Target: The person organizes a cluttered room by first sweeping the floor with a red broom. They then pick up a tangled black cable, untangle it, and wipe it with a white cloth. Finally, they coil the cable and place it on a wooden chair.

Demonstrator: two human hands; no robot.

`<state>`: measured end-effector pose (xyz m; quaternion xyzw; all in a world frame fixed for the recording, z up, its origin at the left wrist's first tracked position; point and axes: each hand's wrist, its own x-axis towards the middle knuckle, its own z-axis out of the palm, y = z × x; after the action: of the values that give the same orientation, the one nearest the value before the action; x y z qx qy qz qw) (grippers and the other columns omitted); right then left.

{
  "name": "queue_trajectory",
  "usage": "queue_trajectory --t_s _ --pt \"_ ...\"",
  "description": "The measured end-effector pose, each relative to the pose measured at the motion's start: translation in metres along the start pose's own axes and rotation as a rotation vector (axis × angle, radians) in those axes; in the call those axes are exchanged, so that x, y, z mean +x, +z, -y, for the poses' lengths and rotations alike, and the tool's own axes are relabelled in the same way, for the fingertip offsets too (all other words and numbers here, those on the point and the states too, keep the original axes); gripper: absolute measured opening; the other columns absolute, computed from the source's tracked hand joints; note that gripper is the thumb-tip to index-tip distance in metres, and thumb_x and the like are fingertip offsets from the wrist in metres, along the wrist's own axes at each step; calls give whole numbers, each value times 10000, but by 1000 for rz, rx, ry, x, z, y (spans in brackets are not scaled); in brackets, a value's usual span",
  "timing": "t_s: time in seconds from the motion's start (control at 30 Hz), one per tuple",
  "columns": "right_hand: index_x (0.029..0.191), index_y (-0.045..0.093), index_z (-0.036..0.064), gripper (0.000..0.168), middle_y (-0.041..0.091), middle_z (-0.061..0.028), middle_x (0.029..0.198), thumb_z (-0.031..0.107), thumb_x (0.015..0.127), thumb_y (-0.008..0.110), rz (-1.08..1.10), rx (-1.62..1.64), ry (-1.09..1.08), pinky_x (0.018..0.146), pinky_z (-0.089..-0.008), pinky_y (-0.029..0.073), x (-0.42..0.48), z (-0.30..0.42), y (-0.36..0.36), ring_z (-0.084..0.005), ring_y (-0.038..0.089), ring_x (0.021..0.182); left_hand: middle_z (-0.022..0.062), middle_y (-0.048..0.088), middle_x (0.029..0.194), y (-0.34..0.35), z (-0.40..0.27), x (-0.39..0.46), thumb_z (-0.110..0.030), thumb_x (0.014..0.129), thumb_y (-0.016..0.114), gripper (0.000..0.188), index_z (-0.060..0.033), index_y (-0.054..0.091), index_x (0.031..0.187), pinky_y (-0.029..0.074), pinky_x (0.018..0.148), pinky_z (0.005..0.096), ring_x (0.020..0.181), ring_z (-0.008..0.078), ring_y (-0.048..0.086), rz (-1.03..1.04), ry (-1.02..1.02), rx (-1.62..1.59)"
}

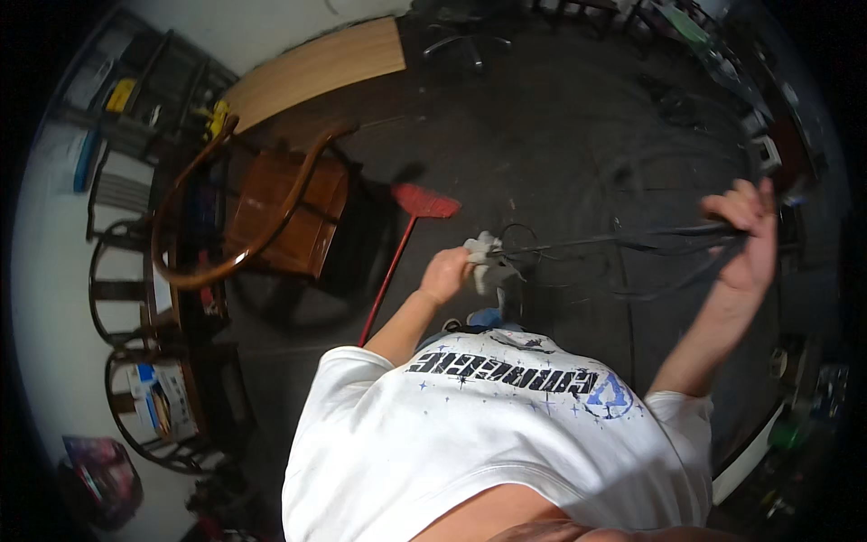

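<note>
My left hand [445, 274] is closed around a whitish cloth or glove [482, 256] in front of my waist. Dark, thin cords [596, 242] run from that bundle across to my right hand [745, 230], which is raised far out at the right. The cords are stretched between the hands, some strands sagging and blurred. Several fingers of my right hand are bent, with the strands passing by its palm and thumb. A loose loop of thin cord hangs beside the whitish bundle. What lies inside my left fist is hidden.
A red broom [425, 202] is just left of my left hand. Beyond it stands a wooden armchair [291, 210] with a curved rail. More chairs [115, 291] line the left wall. A wooden board [318, 71] and a swivel chair base [467, 47] are farther back.
</note>
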<state>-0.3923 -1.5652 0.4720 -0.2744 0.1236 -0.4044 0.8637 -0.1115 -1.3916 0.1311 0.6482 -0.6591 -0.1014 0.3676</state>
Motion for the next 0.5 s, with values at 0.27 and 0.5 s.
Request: queue_trajectory --t_s 0.27,0.5 --pt "538 308 128 308 291 -7 494 172 831 394 -556 -546 -782 806 -379 428 -21 159 -47 -141 395 521 114 609 717 -68 91 -187 -265 796 508 180 -90 509 839 403 673 420 727 290 585 180 -530 444" --pt "540 339 172 348 268 34 473 211 870 441 -217 -522 -439 723 -330 415 -30 111 -151 -99 305 481 228 571 905 -98 61 -130 -312 862 433 317 -26 510 975 421 735 425 894 402 521 -73 -625 -147"
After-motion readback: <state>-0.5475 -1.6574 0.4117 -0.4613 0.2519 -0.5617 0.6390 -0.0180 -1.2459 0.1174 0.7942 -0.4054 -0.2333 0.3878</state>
